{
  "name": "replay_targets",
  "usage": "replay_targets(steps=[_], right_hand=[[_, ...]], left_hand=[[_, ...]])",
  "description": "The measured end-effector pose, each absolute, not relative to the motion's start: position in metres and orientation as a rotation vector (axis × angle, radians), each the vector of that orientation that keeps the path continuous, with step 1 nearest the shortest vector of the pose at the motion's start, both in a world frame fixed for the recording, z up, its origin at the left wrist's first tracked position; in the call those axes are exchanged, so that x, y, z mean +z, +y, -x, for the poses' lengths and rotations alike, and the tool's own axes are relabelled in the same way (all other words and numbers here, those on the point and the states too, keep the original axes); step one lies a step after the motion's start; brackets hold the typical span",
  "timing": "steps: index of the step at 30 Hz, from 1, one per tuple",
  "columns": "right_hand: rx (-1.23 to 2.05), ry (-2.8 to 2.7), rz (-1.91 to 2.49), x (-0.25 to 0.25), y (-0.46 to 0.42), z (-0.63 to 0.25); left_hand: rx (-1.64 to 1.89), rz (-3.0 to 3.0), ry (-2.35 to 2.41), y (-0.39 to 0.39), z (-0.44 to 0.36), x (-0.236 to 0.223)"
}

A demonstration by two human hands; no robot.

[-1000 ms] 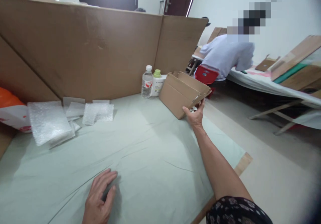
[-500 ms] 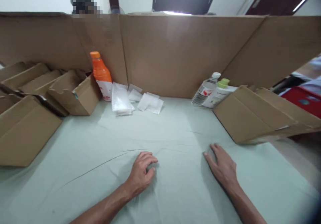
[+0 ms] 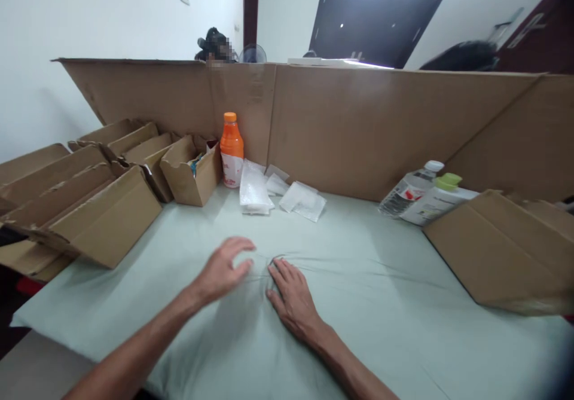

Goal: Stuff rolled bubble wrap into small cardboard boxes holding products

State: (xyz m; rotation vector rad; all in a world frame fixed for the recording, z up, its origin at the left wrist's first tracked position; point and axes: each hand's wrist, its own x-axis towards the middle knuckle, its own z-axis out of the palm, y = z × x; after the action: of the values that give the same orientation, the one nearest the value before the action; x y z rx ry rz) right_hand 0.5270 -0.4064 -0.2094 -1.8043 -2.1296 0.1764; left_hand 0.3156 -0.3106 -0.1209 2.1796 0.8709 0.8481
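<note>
The cloth-covered tabletop [image 3: 359,292] is lying before you, cardboard boxes [image 3: 107,220] standing at its left, probably for easy reach. Your left hand [image 3: 224,271] is hovering, fingers half curled, holding nothing. Your right hand [image 3: 292,298] is resting on the tabletop, fingers extended, gripping nothing visible, perhaps for support. Bubble-wrap pieces [image 3: 255,188] are lying beyond both.

Forward-down head view, cloth [image 3: 368,304] seemingly near

an orange bottle [image 3: 232,146] stands before a cardboard partition [image 3: 350,131].
</note>
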Motion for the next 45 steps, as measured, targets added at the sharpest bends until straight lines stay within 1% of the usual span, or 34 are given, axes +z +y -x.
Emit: replay_targets(steps=[4,6,8,10,15,18,21,24,30,32,34,36,37,40,42,45], right_hand=[[0.225,-2.156,1.696,-0.206,-0.406,-0.522],[0.219,-2.145,1.675,-0.207,-0.407,-0.526],[0.212,-2.14,1.675,-0.209,-0.407,-0.529],[0.208,-2.144,1.68,-0.21,-0.407,-0.531],[0.195,-2.145,1.669,-0.211,-0.406,-0.532],[0.203,-2.148,1.659,-0.21,-0.406,-0.533],[0.205,-2.154,1.674,-0.21,-0.406,-0.534],[0.201,-2.149,1.655,-0.212,-0.405,-0.534],[0.202,-2.044,1.556,-0.224,-0.404,-0.541],[0.243,-1.979,1.555,-0.224,-0.402,-0.543],[0.292,-1.927,1.549,-0.218,-0.398,-0.541],[0.334,-1.907,1.519,-0.205,-0.393,-0.534],[0.358,-1.914,1.492,-0.197,-0.39,-0.528],[0.455,-1.956,1.39,-0.174,-0.378,-0.502],[0.532,-1.967,1.33,-0.166,-0.368,-0.484],[0.627,-1.919,1.265,-0.166,-0.353,-0.464]], left_hand=[[1.248,-2.367,1.346,-0.213,-0.268,-0.086],[1.361,-2.397,1.564,-0.171,-0.257,-0.071],[1.381,-2.397,1.696,-0.136,-0.256,-0.063],[1.329,-2.366,1.753,-0.111,-0.261,-0.062],[1.292,-2.288,1.748,-0.086,-0.275,-0.072],[1.313,-2.254,1.72,-0.095,-0.272,-0.073],[1.316,-2.237,1.678,-0.128,-0.257,-0.071],[1.352,-2.195,1.62,-0.183,-0.231,-0.076],[1.632,-2.145,1.409,-0.302,-0.17,-0.09],[1.853,-1.939,1.436,-0.325,-0.157,-0.092],[2.144,-1.577,1.421,-0.334,-0.148,-0.097],[2.248,-1.191,1.309,-0.336,-0.141,-0.109],[2.215,-1.03,1.249,-0.335,-0.139,-0.117],[1.954,-0.744,1.2,-0.332,-0.144,-0.14],[1.825,-0.672,1.211,-0.33,-0.155,-0.148],[1.699,-0.695,1.254,-0.329,-0.174,-0.147]])
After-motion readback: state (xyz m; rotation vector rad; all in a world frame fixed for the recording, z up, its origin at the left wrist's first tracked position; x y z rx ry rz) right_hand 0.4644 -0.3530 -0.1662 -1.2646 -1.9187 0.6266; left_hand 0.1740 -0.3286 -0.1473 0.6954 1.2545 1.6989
